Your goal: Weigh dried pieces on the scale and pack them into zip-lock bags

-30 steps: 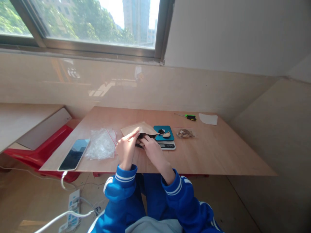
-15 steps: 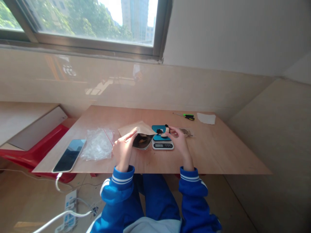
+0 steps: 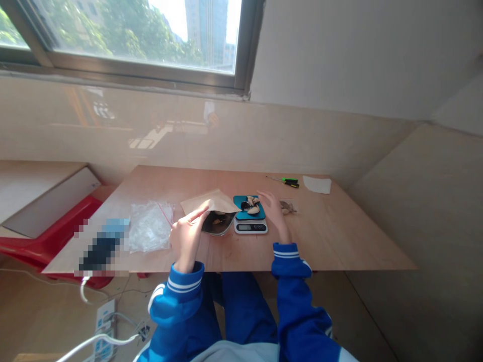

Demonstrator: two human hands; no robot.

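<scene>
My left hand [image 3: 186,235] is closed on the upper edge of a brown paper bag [image 3: 210,200] with a silvery lining. The bag's mouth gapes toward me, and a few pale and dark pieces show inside. Just right of the bag stands a small white kitchen scale [image 3: 250,228] with a blue top. Several dried pieces [image 3: 253,207], pale with dark edges, perhaps mushroom slices, lie heaped on that top. My right hand [image 3: 273,212] is at the scale's right side, fingers apart and seemingly holding nothing; whether a fingertip touches the pieces I cannot tell.
A clear bag [image 3: 289,207] of brownish pieces lies right of my right hand. Further back are two screwdrivers [image 3: 290,182] and a white paper piece [image 3: 317,184]. Clear plastic bags [image 3: 150,227] and a blurred-out phone [image 3: 101,249] with a cable occupy the table's left.
My right hand has let go of a pale piece, which now rests with the others on the scale. The fingers have spread and drawn slightly up. My left hand still holds the bag.
</scene>
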